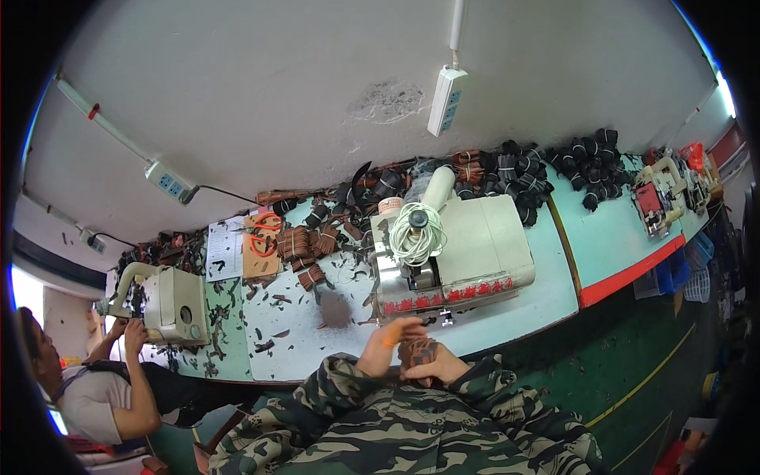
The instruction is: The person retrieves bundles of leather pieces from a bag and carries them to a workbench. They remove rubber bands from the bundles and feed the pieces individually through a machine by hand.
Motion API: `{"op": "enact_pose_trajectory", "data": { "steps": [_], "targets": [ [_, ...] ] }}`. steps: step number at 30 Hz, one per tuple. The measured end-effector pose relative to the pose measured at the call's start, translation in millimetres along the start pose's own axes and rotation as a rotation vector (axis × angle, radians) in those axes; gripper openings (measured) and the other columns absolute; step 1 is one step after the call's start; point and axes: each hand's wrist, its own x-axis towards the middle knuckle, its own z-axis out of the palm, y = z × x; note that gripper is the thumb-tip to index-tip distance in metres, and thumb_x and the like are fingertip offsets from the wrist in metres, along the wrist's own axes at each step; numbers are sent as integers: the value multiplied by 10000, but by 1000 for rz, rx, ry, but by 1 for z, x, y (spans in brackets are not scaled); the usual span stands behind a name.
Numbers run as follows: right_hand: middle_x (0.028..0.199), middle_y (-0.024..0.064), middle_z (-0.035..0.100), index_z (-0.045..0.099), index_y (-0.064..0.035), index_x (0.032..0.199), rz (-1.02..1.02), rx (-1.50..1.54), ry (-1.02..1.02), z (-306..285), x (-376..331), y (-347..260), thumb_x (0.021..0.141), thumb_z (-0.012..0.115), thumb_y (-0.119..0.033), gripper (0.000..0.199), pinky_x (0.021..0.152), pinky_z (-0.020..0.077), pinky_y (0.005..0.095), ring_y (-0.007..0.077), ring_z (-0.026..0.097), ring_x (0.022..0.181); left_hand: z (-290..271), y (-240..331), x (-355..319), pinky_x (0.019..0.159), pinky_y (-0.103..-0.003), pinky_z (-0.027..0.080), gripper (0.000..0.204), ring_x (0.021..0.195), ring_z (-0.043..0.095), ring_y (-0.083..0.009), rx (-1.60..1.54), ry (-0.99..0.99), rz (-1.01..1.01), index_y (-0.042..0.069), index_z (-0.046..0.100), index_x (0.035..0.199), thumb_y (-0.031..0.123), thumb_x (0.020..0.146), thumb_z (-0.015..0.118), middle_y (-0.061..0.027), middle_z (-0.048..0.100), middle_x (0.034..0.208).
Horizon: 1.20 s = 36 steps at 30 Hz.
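Observation:
Low in front of my body, my right hand (445,366) is closed around a small bundle of brown strips (416,353), thumb across its front. My left hand (386,346) is beside the bundle, its fingers stretched to the right above it; whether they touch it I cannot tell. Just beyond both hands stands a cream-coloured machine (487,237) with red markings along its front edge. A coiled white cable (419,237) hangs over a dark knob on that machine.
Tied brown bundles (294,243), orange-handled scissors (265,235) and scraps litter the table (317,360) to the left. Black bundles (514,178) are heaped along the wall. A co-worker (111,396) works at another cream machine (176,305) at left. A third machine (657,198) stands far right.

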Motion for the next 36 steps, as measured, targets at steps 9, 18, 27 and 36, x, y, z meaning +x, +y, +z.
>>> {"op": "enact_pose_trajectory", "data": {
  "steps": [9, 18, 27, 36],
  "targets": [
    [705, 65, 589, 532, -3, 888, -61, 131, 65, -5, 3, 19, 701, 638, -20, 216, 484, 419, 210, 110, 535, 532, 12, 14, -8, 804, -281, 438, 197, 903, 572, -181, 625, 99, 196, -17, 574, 1007, 53, 834, 510, -105, 614, 931],
    [727, 82, 580, 509, 6, 934, -45, 240, 74, -5, 3, 14, 685, 651, -29, 289, 562, 440, 221, 119, 557, 640, -34, 32, -6, 746, -270, 464, 212, 847, 590, -166, 410, 442, -181, -16, 594, 969, 128, 814, 579, -124, 621, 885],
    [728, 29, 551, 524, -9, 892, -24, 77, 90, -1, 4, 2, 681, 677, -43, 262, 487, 430, 217, 97, 528, 565, 15, 39, 3, 766, -308, 451, 284, 874, 573, -236, 888, 73, 344, 8, 543, 1040, 150, 798, 587, -138, 578, 964],
    [684, 2, 528, 532, -5, 842, -35, -78, 271, 0, -2, -2, 688, 668, -33, 208, 441, 406, 204, 74, 499, 517, -13, 21, 14, 640, -315, 461, 115, 692, 593, -224, 565, 408, 43, -4, 580, 856, 85, 819, 517, -126, 608, 761]
  ]
}}
